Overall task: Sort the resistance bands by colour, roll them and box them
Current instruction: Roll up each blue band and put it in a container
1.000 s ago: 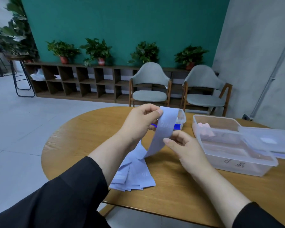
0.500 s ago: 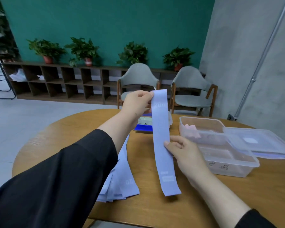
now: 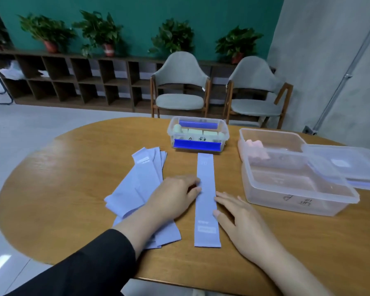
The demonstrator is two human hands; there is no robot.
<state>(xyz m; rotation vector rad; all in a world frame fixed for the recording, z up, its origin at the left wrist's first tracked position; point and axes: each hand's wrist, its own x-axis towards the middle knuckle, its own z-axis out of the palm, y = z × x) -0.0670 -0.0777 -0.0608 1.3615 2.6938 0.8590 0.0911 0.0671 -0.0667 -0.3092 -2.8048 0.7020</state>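
A pale lilac band [image 3: 206, 199] lies flat, straight, unrolled.

Looks like an office lounge or meeting area rather than a home. Round wooden table [image 3: 73, 189] in the foreground, two grey upholstered chairs [image 3: 181, 82] behind it, and a low dark cubby shelf [image 3: 73, 82] topped with potted plants [image 3: 98, 33] along a teal wall [image 3: 137, 9]. Bare concrete side wall [image 3: 320, 50] with exposed conduit, pale tiled floor [image 3: 30, 124].

Your one head camera looks forward and down, close over the table [image 3: 73, 210]; chairs [image 3: 179, 82] fill the upper frame.
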